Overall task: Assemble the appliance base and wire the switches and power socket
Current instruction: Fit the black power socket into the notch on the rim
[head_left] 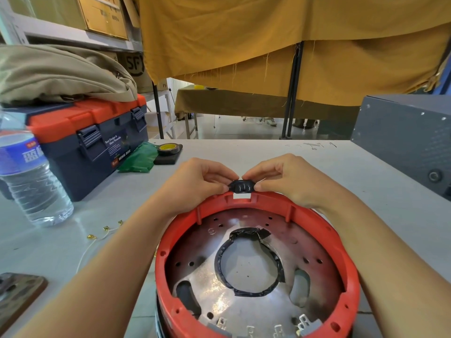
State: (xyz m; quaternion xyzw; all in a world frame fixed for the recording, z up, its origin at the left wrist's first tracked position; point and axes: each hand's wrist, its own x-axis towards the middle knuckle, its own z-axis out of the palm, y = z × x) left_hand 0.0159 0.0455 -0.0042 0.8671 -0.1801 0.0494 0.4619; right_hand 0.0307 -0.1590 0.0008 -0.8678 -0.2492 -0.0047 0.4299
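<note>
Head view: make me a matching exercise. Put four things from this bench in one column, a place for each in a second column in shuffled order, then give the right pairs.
Things
1. black socket
2. water bottle
3. tape roll
4. toolbox

Places
A. on a flat black pad beside the green bag
B. under the folded khaki cloth
C. pinched by both hands above the notch in the red base rim
D. standing at the left edge of the table

Pairs: 1-C, 2-D, 3-A, 4-B

The left hand and right hand hold the socket at the red base.
</note>
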